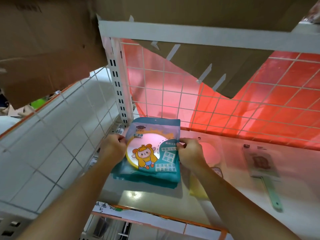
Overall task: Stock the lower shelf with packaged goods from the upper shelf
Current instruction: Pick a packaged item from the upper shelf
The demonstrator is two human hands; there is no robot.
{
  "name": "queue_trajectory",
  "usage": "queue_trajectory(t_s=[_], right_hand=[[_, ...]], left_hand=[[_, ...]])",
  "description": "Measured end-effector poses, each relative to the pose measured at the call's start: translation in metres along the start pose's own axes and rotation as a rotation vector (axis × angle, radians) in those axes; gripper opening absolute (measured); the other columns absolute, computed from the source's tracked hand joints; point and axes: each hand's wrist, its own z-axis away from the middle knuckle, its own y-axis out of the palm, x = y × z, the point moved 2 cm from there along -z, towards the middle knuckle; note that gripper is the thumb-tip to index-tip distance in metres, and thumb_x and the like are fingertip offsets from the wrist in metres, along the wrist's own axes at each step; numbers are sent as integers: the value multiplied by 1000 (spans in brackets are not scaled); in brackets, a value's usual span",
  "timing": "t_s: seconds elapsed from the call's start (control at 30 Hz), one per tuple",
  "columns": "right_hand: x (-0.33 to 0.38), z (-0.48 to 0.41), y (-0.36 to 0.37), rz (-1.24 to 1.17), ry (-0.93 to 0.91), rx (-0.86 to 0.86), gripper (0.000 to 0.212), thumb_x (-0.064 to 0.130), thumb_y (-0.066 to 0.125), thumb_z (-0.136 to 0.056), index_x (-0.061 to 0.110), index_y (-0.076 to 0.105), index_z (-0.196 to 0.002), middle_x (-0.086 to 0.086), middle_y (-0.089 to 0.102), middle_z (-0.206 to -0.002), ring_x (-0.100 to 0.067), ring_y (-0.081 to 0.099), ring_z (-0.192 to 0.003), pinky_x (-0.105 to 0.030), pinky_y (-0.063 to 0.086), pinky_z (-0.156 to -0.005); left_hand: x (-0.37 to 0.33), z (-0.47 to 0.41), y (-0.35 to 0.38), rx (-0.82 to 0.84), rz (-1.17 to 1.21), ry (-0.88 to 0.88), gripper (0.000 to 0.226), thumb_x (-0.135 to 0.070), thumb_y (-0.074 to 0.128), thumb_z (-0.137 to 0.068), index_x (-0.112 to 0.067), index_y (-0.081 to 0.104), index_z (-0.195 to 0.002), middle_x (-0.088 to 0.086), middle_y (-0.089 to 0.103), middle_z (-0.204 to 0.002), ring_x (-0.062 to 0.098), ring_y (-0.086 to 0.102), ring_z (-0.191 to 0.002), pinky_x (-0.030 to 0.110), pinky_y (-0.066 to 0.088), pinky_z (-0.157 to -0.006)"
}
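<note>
A stack of teal packaged mirrors (152, 153) lies on the white lower shelf (230, 181), near its back left corner. The top pack shows a round yellow-rimmed mirror and a cartoon figure. My left hand (113, 147) pinches the pack's left edge. On the opposite edge, my right hand (189, 152) pinches the same pack. Both forearms reach in from below.
A clear-packed pink mirror (210, 154) lies right of the stack, with a yellow item (195, 190) partly under my right arm. A packaged comb with a green handle (266, 175) lies further right. White wire grid panels (173, 94) close the back and left. Cardboard boxes (45, 42) sit overhead.
</note>
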Motion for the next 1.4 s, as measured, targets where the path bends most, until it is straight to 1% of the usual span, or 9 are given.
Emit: queue_trajectory(t_s=[0.13,0.3,0.43,0.53,0.6,0.87,1.07,1.2,1.4], right_hand=[[-3,-2,2,21,-25,-3,28,18,46,-99,17,71,-112,-7,73,-100,-24,68,-88,-39,56,-82],[-6,-2,7,34,-39,-6,30,20,43,-100,17,71,-111,-7,73,-99,-25,67,-88,-39,56,-81],[-6,1,7,9,-36,26,32,29,39,-103,15,66,-115,-3,71,-96,-19,67,-85,-36,57,-78],[-6,13,9,-25,-35,61,31,37,40,-102,15,53,-119,2,65,-83,-9,65,-72,-23,54,-56],[-7,21,13,7,-88,86,30,38,40,-102,20,47,-125,-1,65,-82,-9,67,-68,-20,53,-50],[-16,23,24,117,-117,70,46,52,29,-98,20,46,-127,-8,64,-82,-19,68,-71,-43,58,-62],[-20,28,25,141,-98,61,49,55,26,-99,25,39,-135,-6,63,-82,-16,68,-72,-41,59,-63],[-16,29,21,196,-134,35,42,45,29,-102,21,41,-134,-4,61,-82,-13,65,-71,-29,54,-56],[-13,29,17,161,-121,9,36,44,33,-102,19,46,-124,-1,62,-82,-12,66,-71,-33,58,-60]], left_hand=[[2,-2,2,31,19,-43,29,-32,44,-100,-12,64,-106,-5,52,-71,16,57,-69,29,50,-62],[-1,-4,4,42,17,-64,33,-36,41,-101,-13,63,-109,1,58,-80,13,53,-67,24,37,-53],[1,-1,5,7,5,-39,33,-34,38,-101,-12,63,-104,0,56,-74,10,50,-64,22,31,-50],[0,6,4,-48,-29,19,39,-36,35,-102,-10,62,-91,1,56,-66,12,51,-59,23,31,-48],[-1,12,5,-68,-33,53,41,-35,34,-102,-9,59,-83,2,54,-62,11,50,-55,22,29,-47],[0,18,6,-84,12,96,38,-29,35,-103,-8,59,-83,2,53,-60,7,47,-53,15,26,-45],[8,16,12,-79,177,107,42,-32,36,-102,-7,59,-77,8,60,-63,20,58,-56,20,36,-47],[6,11,10,-63,106,126,35,-31,39,-101,-10,62,-86,3,60,-65,10,55,-56,17,33,-47],[9,2,11,-17,112,57,34,-33,41,-101,-10,63,-87,4,60,-68,16,57,-62,25,41,-52]])
